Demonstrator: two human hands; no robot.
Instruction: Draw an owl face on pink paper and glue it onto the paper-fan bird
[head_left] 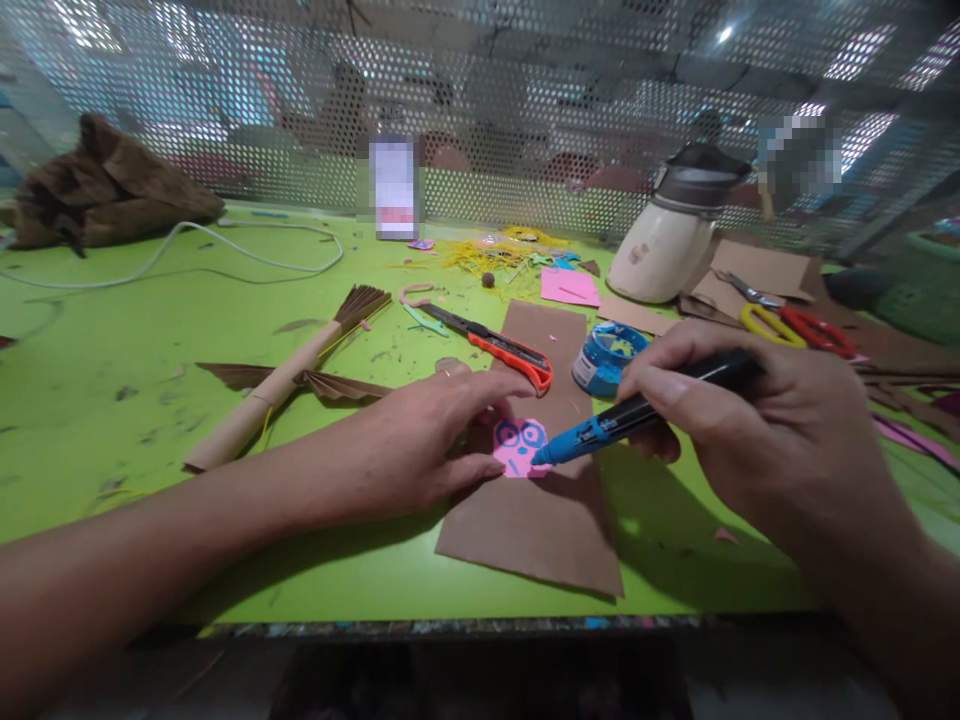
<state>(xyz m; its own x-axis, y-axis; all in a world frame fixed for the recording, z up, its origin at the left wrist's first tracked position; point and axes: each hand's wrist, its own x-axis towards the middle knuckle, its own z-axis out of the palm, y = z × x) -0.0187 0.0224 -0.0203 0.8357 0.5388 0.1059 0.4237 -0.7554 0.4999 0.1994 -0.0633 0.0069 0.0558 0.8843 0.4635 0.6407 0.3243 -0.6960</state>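
Observation:
A small pink paper face (522, 462) lies on a strip of brown cardboard (536, 545). Blue ring eyes, a nose dot and short lines are drawn on it. At its left edge, the thumb and fingers of my left hand (450, 430) hold it in place; some fingertips are hidden. My right hand (750, 430) grips a marker (600, 430) with a black barrel and blue front. The marker's tip touches the lower right of the face. Just above the left hand, an orange-handled box cutter (499, 345) rests across the cardboard.
A blue paint jar (609, 355) stands beyond the marker. At left lies a paper tube figure (262, 405) with pleated brown wings. Scissors (757, 300), a cream jug (664, 235), pink paper (570, 286), yellow shreds (480, 258), a phone (394, 190) and a white cable (247, 224) sit farther back.

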